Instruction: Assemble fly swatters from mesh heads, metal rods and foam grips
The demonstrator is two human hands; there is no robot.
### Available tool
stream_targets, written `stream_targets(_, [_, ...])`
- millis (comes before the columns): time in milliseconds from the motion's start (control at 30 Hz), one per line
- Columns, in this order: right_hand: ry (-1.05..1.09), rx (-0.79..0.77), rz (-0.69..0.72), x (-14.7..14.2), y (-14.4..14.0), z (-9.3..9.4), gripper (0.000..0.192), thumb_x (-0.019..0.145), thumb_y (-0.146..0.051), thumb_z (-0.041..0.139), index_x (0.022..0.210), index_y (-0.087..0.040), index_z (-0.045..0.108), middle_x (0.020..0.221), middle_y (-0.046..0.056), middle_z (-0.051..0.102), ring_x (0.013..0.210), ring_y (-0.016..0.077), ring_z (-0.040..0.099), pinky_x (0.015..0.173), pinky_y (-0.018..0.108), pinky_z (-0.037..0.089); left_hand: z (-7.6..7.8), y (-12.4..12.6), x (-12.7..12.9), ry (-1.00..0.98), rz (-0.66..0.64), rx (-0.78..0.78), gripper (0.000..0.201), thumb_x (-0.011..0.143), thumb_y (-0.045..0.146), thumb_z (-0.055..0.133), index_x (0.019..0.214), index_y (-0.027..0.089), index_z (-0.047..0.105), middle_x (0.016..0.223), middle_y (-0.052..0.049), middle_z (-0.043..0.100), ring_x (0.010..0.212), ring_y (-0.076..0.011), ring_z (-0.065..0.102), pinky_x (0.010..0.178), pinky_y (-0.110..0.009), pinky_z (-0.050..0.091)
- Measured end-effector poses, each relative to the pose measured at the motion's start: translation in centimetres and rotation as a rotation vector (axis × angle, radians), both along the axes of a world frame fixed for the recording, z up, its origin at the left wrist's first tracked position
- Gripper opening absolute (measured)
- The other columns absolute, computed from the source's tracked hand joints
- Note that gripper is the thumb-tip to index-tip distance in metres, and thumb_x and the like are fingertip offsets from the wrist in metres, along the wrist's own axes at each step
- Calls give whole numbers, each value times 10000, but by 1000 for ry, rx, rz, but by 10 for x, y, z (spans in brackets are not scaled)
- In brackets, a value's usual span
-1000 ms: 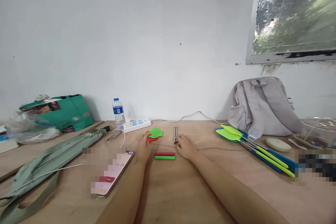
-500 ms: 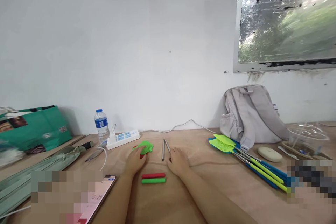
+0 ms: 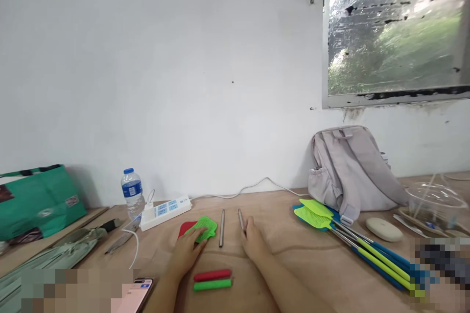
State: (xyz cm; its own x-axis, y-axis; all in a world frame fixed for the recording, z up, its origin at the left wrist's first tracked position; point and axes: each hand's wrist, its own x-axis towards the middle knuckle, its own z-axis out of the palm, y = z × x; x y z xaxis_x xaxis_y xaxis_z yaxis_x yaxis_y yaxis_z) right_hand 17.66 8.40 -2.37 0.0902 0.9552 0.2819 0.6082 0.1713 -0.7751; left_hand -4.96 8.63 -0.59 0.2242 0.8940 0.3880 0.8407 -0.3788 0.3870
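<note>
So, head cam view: both hands are flat-ish on a wooden table [image 3: 312,264]. The left hand [image 3: 187,252] has its fingers spread loose, tips resting on the green mesh swatter head [image 3: 201,228], which lies over a red swatter head [image 3: 185,228]; nothing is clamped, just touching. The right hand [image 3: 254,242] is also open, fingertips at the near end of one metal rod [image 3: 241,218], which angles away toward the wall. A second metal rod [image 3: 222,221] lies loose between the two hands, just beside the green head. Closer to the camera, a red handle [image 3: 212,275] and a green handle [image 3: 212,284] sit side by side, touching, between the forearms. Off to the right there's a bunch of finished fly swatters [image 3: 352,242] next to a grey backpack [image 3: 352,168]. On the left, a water bottle [image 3: 131,192] and a power strip [image 3: 165,211] sit near the wall.
</note>
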Motion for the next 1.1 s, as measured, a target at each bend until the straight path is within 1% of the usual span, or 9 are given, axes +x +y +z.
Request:
stream_targets(167, [253, 61, -80, 6, 17, -9, 56, 773, -201, 335, 781, -232, 289, 661, 7, 545, 648, 172, 559, 621, 271, 406, 5, -9, 14, 51, 8, -10, 312, 803, 363, 402, 1022, 249, 593, 1081, -43, 609, 1013, -212, 535, 870, -361, 397])
stream_targets(367, [515, 96, -63, 11, 25, -17, 116, 788, -335, 320, 828, -239, 268, 688, 17, 578, 718, 185, 588, 672, 306, 440, 4, -6, 20, 42, 99, 79, 335, 845, 336, 335, 1076, 230, 553, 1082, -61, 598, 942, -216, 567, 816, -363, 428])
stream_targets(500, [634, 110, -25, 12, 24, -15, 256, 746, -415, 390, 894, -225, 305, 766, 39, 600, 761, 185, 586, 669, 306, 450, 2, -4, 17, -113, 231, 235, 347, 858, 310, 279, 1075, 195, 524, 1068, -88, 588, 944, -226, 561, 826, -388, 431])
stream_targets(633, [715, 93, 73, 12, 23, -9, 343, 682, -481, 484, 875, -206, 412, 704, 27, 609, 656, 178, 576, 584, 298, 451, -3, 0, 12, -263, 189, 327, 319, 845, 277, 262, 992, 191, 532, 965, -83, 592, 948, -216, 547, 860, -388, 420])
stream_targets(767, [752, 55, 195, 9, 16, -3, 289, 604, -422, 569, 756, -201, 462, 582, -7, 592, 560, 156, 556, 570, 288, 447, -2, 1, 10, -389, 201, 362, 281, 819, 279, 281, 933, 190, 522, 895, -83, 569, 905, -229, 541, 846, -413, 423])
stream_targets(833, [766, 32, 222, 10, 11, 0, 222, 594, -366, 559, 713, -205, 462, 539, -22, 574, 523, 143, 536, 531, 266, 431, 9, 0, 11, -462, 249, 414, 266, 808, 281, 282, 912, 185, 507, 888, -87, 538, 915, -236, 520, 851, -426, 411])
stream_targets(933, [793, 15, 235, 14, 5, 9, 132, 578, -317, 513, 621, -208, 452, 490, -33, 535, 463, 126, 490, 455, 240, 388, 45, -8, 20, -587, 285, 505, 247, 803, 278, 272, 892, 193, 486, 906, -77, 489, 942, -221, 482, 883, -408, 377])
stream_targets(1033, [817, 47, 289, 21, 4, 28, 138, 542, -290, 485, 472, -204, 403, 471, -22, 502, 478, 126, 490, 473, 251, 400, 96, -28, 39, -667, 172, 452, 236, 798, 311, 306, 872, 216, 509, 855, -40, 476, 855, -195, 486, 816, -366, 403])
stream_targets(1100, [831, 84, 352, 28, 3, 47, 165, 530, -268, 465, 419, -201, 363, 486, -14, 494, 519, 133, 511, 520, 264, 421, 127, -49, 55, -696, -6, 370, 230, 805, 339, 318, 836, 228, 517, 845, -27, 482, 826, -180, 488, 738, -311, 425])
